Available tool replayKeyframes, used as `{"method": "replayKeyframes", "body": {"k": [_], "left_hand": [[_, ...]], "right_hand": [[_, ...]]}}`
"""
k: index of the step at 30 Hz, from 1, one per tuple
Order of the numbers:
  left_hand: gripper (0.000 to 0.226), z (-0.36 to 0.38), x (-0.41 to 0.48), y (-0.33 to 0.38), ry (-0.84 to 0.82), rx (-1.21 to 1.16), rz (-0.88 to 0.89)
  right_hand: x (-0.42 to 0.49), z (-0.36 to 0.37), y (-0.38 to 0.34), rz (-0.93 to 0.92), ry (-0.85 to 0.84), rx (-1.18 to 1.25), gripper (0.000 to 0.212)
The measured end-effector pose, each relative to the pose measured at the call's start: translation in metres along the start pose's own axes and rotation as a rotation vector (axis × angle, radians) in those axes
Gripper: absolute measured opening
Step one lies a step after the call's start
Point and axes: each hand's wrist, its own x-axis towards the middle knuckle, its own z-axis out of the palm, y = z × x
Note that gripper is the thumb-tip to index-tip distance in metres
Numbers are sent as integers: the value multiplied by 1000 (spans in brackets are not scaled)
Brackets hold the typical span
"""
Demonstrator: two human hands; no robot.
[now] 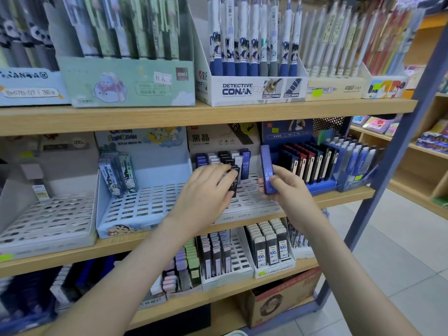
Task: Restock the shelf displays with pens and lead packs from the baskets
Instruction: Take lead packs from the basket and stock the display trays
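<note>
1. Head view: on the middle shelf, close to its front edge, I see a white slotted display tray. Standing lead packs in blue, white and black fill its back rows.
2. My left hand has its fingers wrapped round a black lead pack, held upright over the middle of that tray, just in front of the standing rows.
3. My right hand pinches a blue lead pack between thumb and fingers, upright, above the tray's right edge.
4. Just to the right, a blue tray is filled with tilted rows of dark packs. Toward the shelf's left end, a cartoon tray holds a few packs at its back left corner, and a grey tray holds one.
5. On the top shelf, a Detective Conan box is packed with blue-gripped pens. A green box beside it also holds pens.
6. On the lower shelf, white trays carry more lead packs. A cardboard box sits below them.
7. My left hand covers the black pack's lower part, so I cannot tell whether it touches the tray. The frame's top cuts off the pens on the top shelf. The goods at the lower shelf's left end are too blurred to name.
</note>
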Motion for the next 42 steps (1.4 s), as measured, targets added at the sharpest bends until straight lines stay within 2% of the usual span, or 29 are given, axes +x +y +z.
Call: {"method": "replayKeyframes", "body": {"k": [3,7,11,14,17,27,30,34,37,42], "left_hand": [[37,1,-1,-1,14,25,12],[38,2,-2,-4,6,63,14],[38,5,-2,-4,10,66,13],[38,6,-3,-4,29,65,14],[38,7,-3,-6,47,70,23],[37,10,-5,-10,79,96,50],[36,11,-5,-9,85,86,40],[36,11,-5,-8,85,78,34],[36,11,-5,-8,79,83,33],[37,10,-4,-8,77,89,33]], "right_hand": [[4,-2,4,-5,87,-172,22],[10,-3,2,-150,280,-496,6],[17,-1,-1,-271,355,-606,6],[29,3,-1,-306,288,-629,6],[43,6,-2,-343,167,-666,15],[76,8,-15,-306,-116,-835,20],[77,13,-14,-361,-99,-894,18],[74,14,0,-370,-19,-803,25],[74,12,12,-397,1,-835,28],[70,11,19,-497,-27,-1032,51]]}}
